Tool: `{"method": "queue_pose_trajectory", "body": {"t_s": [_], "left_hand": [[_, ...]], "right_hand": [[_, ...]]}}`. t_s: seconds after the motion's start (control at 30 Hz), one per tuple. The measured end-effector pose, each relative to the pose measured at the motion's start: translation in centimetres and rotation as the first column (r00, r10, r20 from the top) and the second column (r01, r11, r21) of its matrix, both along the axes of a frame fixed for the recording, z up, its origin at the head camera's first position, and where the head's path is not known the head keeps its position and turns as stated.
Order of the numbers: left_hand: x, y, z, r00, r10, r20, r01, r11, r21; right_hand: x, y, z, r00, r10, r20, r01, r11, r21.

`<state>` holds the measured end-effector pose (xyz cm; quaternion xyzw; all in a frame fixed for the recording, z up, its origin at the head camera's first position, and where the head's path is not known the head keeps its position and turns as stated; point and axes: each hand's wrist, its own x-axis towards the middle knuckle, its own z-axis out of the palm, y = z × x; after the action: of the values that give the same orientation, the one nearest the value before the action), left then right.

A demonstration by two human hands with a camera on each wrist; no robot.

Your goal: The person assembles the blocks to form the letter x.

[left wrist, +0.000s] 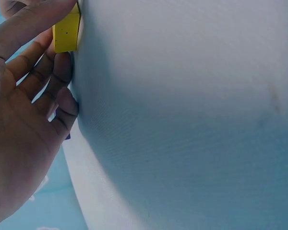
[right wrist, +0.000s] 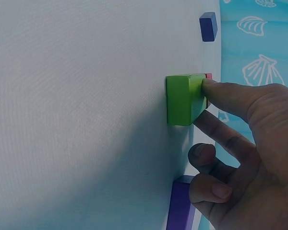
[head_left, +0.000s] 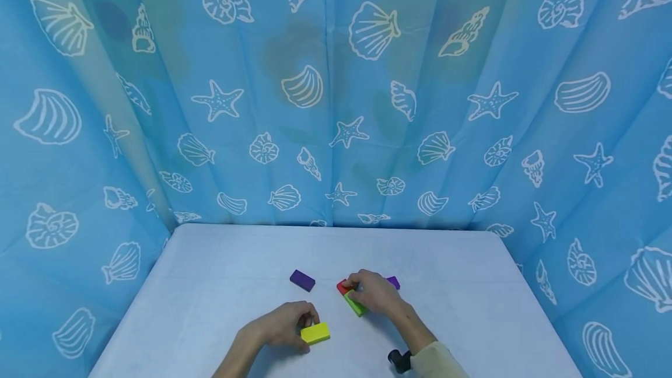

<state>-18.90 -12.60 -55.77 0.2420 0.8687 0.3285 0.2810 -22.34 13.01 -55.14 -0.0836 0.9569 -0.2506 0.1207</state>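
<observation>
My left hand (head_left: 286, 325) holds a yellow block (head_left: 316, 333) low over the front of the table, thumb on the near side. In the left wrist view, the block (left wrist: 66, 33) sits by the thumb, with the other fingers behind and below it. To the right, my right hand (head_left: 379, 294) pinches a green block (right wrist: 180, 99) with thumb and finger. A red block (head_left: 343, 287) lies against the far end of the green one, partly covered by the fingers. Below the curled outer fingers in the right wrist view is a purple block (right wrist: 181, 206).
Another purple block (head_left: 302, 280) lies on the white tabletop (head_left: 231, 261), beyond the left hand. Blue curtains (head_left: 325, 104) with white shell prints stand behind the table and at both sides. A small black object (head_left: 400, 361) shows beside the right sleeve (head_left: 438, 360).
</observation>
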Motion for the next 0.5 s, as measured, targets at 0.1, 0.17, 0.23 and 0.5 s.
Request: {"method": "queue_pose_trajectory", "body": {"t_s": [0.1,0.17,0.23,0.5], "left_hand": [[0.00,-0.02,0.05,1.000,-0.005,-0.007,0.005,1.000,0.005],[0.02,0.00,0.09,1.000,-0.002,-0.008,0.003,1.000,0.006],[0.03,0.01,0.13,1.000,0.001,-0.016,0.000,1.000,0.008],[0.18,-0.10,0.05,0.999,0.010,-0.032,-0.009,1.000,0.023]], "right_hand": [[-0.04,0.03,-0.06,1.000,0.003,-0.002,-0.003,1.000,0.000],[-0.04,0.06,-0.11,1.000,0.009,-0.006,-0.009,1.000,-0.003],[-0.03,0.12,-0.13,1.000,0.016,-0.011,-0.016,1.000,-0.005],[0.00,0.11,-0.04,1.000,0.014,-0.023,-0.014,1.000,0.003]]}}
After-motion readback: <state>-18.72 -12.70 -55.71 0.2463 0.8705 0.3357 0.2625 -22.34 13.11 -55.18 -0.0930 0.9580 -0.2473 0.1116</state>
